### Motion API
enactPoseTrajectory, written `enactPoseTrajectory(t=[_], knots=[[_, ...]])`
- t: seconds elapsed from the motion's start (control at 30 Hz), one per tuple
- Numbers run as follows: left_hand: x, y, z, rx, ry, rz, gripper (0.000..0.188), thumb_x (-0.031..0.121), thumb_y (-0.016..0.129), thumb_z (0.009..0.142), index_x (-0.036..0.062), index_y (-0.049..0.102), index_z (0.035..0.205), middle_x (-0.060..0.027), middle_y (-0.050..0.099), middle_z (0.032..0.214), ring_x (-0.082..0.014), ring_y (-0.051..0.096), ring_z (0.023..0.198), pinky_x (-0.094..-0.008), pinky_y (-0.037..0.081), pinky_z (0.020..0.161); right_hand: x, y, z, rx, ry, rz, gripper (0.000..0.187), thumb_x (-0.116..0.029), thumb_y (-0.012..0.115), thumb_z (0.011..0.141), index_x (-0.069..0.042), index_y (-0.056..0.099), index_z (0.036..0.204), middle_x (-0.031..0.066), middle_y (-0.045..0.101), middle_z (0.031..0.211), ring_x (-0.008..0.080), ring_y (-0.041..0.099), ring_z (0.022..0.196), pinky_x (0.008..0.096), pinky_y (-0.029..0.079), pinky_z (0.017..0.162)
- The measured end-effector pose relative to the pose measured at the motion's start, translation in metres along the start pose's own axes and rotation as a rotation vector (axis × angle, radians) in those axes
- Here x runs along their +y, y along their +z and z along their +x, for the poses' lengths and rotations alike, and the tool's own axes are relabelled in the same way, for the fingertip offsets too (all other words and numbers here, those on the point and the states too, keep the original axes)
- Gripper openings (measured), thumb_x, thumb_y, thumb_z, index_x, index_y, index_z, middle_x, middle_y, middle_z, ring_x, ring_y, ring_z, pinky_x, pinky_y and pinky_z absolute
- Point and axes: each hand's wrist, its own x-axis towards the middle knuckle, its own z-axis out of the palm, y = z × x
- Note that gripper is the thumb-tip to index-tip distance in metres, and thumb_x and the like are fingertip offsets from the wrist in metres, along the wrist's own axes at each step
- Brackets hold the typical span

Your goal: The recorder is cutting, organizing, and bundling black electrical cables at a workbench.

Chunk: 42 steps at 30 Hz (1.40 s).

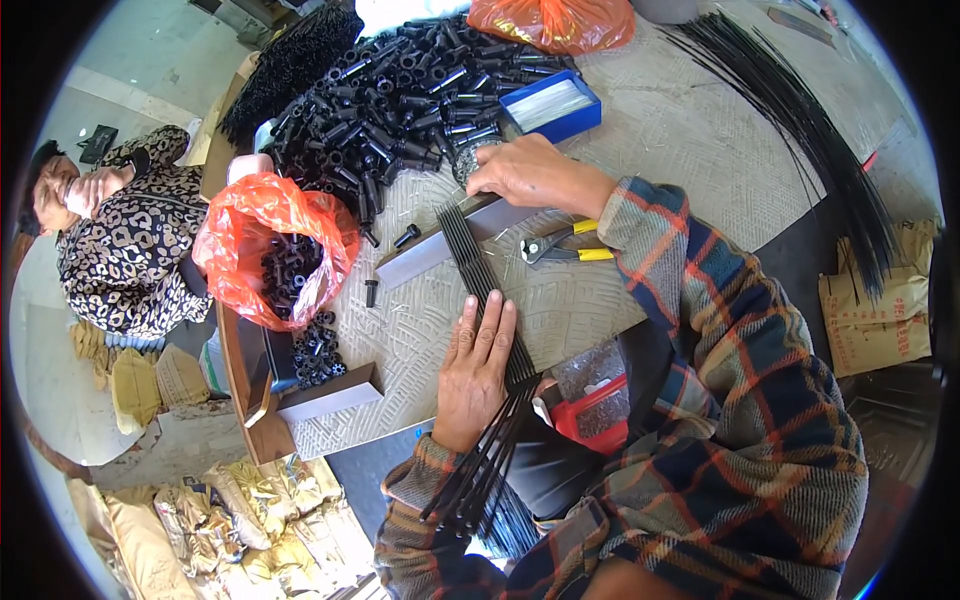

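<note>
My left hand (474,375) lies with fingers stretched out flat on a row of thin black rods (462,248). The rods cross a metal angle bar (425,258) and run back over my lap, where their ends fan out. Beyond the bar's right end, my right hand (535,172) has its fingers curled together beside a small round silvery thing (466,164). What those fingers hold, if anything, is hidden. Nippers with yellow handles (560,247) lie below my right wrist. Behind the right hand stands a blue box (560,122) of thin pale pins.
Black tubular parts (400,95) are heaped at the back. An orange bag (225,245) of black parts stands left, near another angle bar (330,395). Long black rods (800,110) lie at right. Another orange bag (560,22) is behind. A person (130,240) sits beyond the left edge.
</note>
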Motion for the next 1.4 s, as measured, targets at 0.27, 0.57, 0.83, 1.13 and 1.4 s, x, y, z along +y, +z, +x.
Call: enactPoseTrajectory(t=[0.27,0.57,0.83,1.13,1.4], knots=[[-0.001,0.003,-0.004,-0.010,-0.050,-0.006,0.077,0.047,0.058,0.075,0.0033,0.033,0.133,-0.0154,0.030,0.139,-0.0353,0.027,0.129,-0.0425,0.029,0.102,0.000,0.011,0.007,-0.011,-0.069,-0.009,0.009,-0.016,0.056,0.079,-0.014,0.063,0.084,0.0059,0.058,0.081,0.0281,0.060,0.072,0.0403,0.045,0.055],[-0.011,0.005,-0.018,-0.038,-0.070,0.096,0.079,0.049,0.058,0.074,0.0014,0.033,0.132,-0.0173,0.028,0.139,-0.0359,0.027,0.128,-0.0404,0.027,0.103,-0.003,0.021,0.017,-0.121,0.052,-0.132,0.006,-0.014,0.052,0.080,-0.009,0.055,0.077,0.0064,0.059,0.081,0.0271,0.060,0.072,0.0397,0.046,0.056],[-0.002,0.006,-0.002,0.017,-0.021,-0.026,0.093,0.058,0.058,0.068,0.0006,0.028,0.134,-0.0196,0.025,0.140,-0.0377,0.024,0.129,-0.0414,0.023,0.105,0.020,-0.009,0.007,0.227,0.008,-0.072,0.013,-0.024,0.053,0.083,-0.015,0.059,0.090,0.0054,0.055,0.081,0.0270,0.057,0.073,0.0364,0.046,0.061],[-0.004,0.002,-0.014,-0.033,0.010,-0.055,0.095,0.060,0.061,0.064,0.0007,0.032,0.132,-0.0159,0.030,0.138,-0.0375,0.026,0.128,-0.0439,0.025,0.103,0.090,-0.051,0.004,-0.166,0.283,-0.469,0.003,-0.016,0.059,0.075,-0.013,0.057,0.074,0.0053,0.053,0.084,0.0268,0.057,0.080,0.0406,0.044,0.062],[0.002,-0.001,-0.022,0.044,0.016,-0.065,0.087,0.060,0.059,0.066,-0.0006,0.041,0.127,-0.0166,0.039,0.133,-0.0371,0.035,0.124,-0.0426,0.033,0.098,0.045,-0.027,0.017,0.117,0.098,-0.045,0.006,-0.015,0.052,0.081,-0.012,0.056,0.084,0.0057,0.058,0.080,0.0276,0.058,0.077,0.0380,0.045,0.062]])
